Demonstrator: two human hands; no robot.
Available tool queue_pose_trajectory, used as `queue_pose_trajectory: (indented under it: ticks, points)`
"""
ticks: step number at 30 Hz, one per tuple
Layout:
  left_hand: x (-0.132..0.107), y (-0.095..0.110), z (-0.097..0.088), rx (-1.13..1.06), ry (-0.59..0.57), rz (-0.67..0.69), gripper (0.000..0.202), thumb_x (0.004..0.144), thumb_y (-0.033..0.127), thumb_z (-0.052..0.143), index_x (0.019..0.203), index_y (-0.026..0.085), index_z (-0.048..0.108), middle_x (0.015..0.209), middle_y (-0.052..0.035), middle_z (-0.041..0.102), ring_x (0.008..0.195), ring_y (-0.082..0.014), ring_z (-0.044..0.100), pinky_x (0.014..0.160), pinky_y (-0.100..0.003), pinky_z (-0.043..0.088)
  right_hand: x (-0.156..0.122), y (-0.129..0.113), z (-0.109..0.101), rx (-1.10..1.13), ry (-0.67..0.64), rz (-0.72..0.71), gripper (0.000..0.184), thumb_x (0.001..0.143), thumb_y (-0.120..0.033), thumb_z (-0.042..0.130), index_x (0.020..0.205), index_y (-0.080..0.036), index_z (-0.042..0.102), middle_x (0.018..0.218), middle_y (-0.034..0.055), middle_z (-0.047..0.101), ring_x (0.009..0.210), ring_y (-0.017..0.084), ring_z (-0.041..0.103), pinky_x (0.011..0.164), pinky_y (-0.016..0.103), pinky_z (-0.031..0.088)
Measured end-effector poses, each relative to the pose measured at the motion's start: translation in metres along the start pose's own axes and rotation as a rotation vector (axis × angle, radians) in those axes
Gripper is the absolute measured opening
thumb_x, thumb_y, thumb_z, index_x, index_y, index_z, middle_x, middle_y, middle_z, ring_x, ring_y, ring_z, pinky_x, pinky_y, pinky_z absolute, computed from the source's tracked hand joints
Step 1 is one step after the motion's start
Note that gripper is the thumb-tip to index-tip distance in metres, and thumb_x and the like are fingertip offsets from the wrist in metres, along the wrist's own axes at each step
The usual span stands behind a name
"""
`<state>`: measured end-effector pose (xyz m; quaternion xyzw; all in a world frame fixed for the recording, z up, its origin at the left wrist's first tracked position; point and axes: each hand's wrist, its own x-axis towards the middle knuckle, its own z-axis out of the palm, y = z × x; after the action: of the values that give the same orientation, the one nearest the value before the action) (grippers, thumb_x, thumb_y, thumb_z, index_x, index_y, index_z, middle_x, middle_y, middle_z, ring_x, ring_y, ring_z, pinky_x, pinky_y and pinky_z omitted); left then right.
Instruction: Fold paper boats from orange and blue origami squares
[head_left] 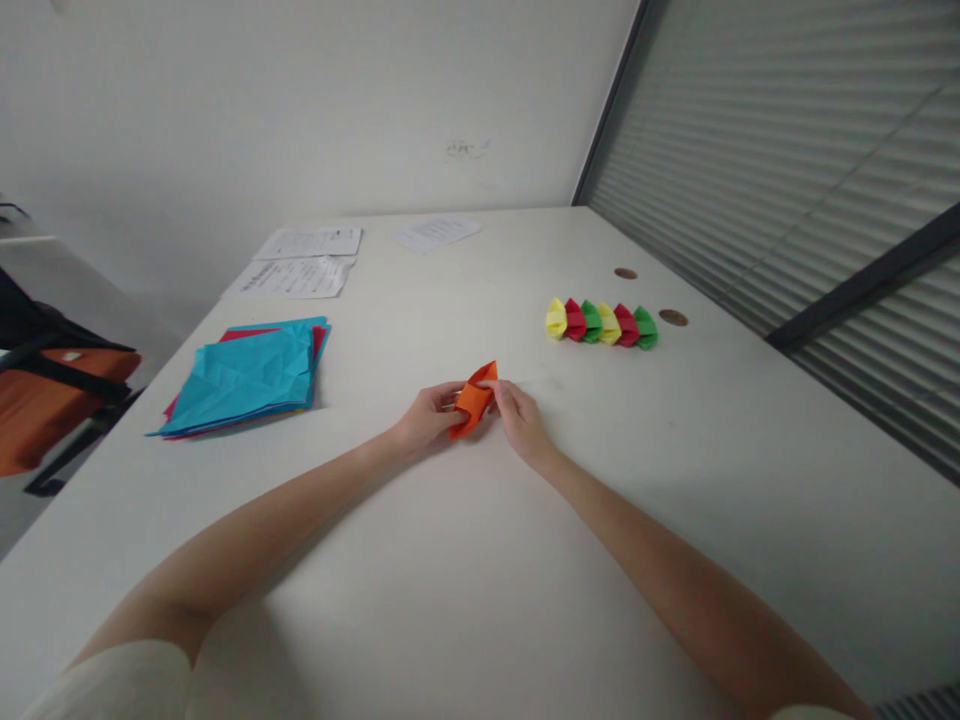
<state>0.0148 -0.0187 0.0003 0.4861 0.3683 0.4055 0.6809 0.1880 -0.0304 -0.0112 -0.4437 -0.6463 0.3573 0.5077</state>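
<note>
A folded orange paper piece (474, 400) is held just above the white table (480, 560), between both my hands. My left hand (427, 418) pinches its left side with closed fingers. My right hand (523, 420) grips its right side, fingers closed on the upper edge. Farther right lies a row of several folded paper pieces (601, 323), yellow, red and green, touching each other.
A stack of coloured paper sheets (247, 377), light blue on top, lies at the left. Printed white papers (300, 265) lie at the far edge. Two round brown caps (673, 317) sit in the tabletop near the window blinds. An orange chair (45, 400) stands at the left.
</note>
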Motion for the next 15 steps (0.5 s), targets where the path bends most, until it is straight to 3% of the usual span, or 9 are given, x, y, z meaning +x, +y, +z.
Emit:
queue_pose_trajectory:
  ticks: [1,3,5,7,10,13,15]
  points:
    - [-0.0003,0.0000,0.0001,-0.010,0.018,0.003,0.061,0.062,0.008,0.070,0.123,0.010,0.061,0.100,-0.0147,0.071,0.080,-0.0186,0.066,0.073,-0.032,0.049,-0.0003,-0.0001,0.0002,0.013,-0.007,-0.007,0.047,0.092,-0.057,0.046,0.117,-0.022,0.062,0.090,0.0052,0.065,0.077,0.017,0.060,0.069,0.031,0.050]
    - [-0.0013,0.0004,0.0007,-0.030,0.054,0.016,0.074,0.063,0.010,0.072,0.134,0.015,0.051,0.101,-0.0135,0.071,0.080,-0.0188,0.067,0.075,-0.034,0.050,-0.0006,0.0011,0.0010,0.037,-0.008,-0.018,0.058,0.083,-0.051,0.064,0.133,-0.025,0.049,0.092,0.0031,0.063,0.075,0.015,0.060,0.068,0.029,0.051]
    - [-0.0022,0.0009,0.0013,-0.023,0.065,0.039,0.082,0.064,0.012,0.074,0.140,0.019,0.044,0.103,-0.0128,0.070,0.082,-0.0188,0.067,0.077,-0.035,0.051,-0.0007,0.0034,0.0017,0.055,-0.019,-0.021,0.070,0.077,-0.044,0.072,0.137,-0.027,0.043,0.091,0.0014,0.061,0.072,0.014,0.059,0.066,0.028,0.051]
    - [-0.0021,0.0009,0.0014,-0.002,0.047,0.057,0.084,0.065,0.012,0.075,0.141,0.021,0.043,0.104,-0.0121,0.070,0.083,-0.0183,0.067,0.077,-0.035,0.050,-0.0004,0.0057,0.0019,0.071,-0.037,-0.015,0.065,0.077,-0.040,0.072,0.135,-0.027,0.045,0.091,0.0013,0.060,0.071,0.013,0.058,0.064,0.028,0.052]
    - [0.0000,-0.0004,-0.0002,0.002,0.034,0.068,0.067,0.070,0.019,0.074,0.134,0.020,0.053,0.101,-0.0109,0.071,0.081,-0.0176,0.066,0.076,-0.034,0.050,0.0007,0.0077,0.0012,0.106,-0.043,0.003,0.057,0.078,-0.036,0.070,0.130,-0.026,0.048,0.091,0.0014,0.059,0.072,0.013,0.059,0.063,0.028,0.052]
    - [0.0024,-0.0015,-0.0027,0.037,0.038,0.089,0.043,0.076,0.031,0.074,0.115,0.015,0.066,0.096,-0.0114,0.071,0.077,-0.0169,0.065,0.075,-0.033,0.049,0.0017,0.0085,0.0009,0.124,-0.035,0.006,0.053,0.079,-0.034,0.069,0.128,-0.025,0.050,0.090,0.0015,0.058,0.072,0.013,0.059,0.065,0.028,0.053]
    - [0.0027,-0.0015,-0.0035,0.088,0.014,0.097,0.040,0.077,0.037,0.074,0.107,0.012,0.069,0.091,-0.0119,0.072,0.072,-0.0164,0.064,0.072,-0.033,0.049,0.0018,0.0092,0.0010,0.126,-0.029,-0.007,0.053,0.079,-0.035,0.068,0.129,-0.025,0.050,0.091,0.0016,0.059,0.072,0.013,0.059,0.066,0.029,0.053]
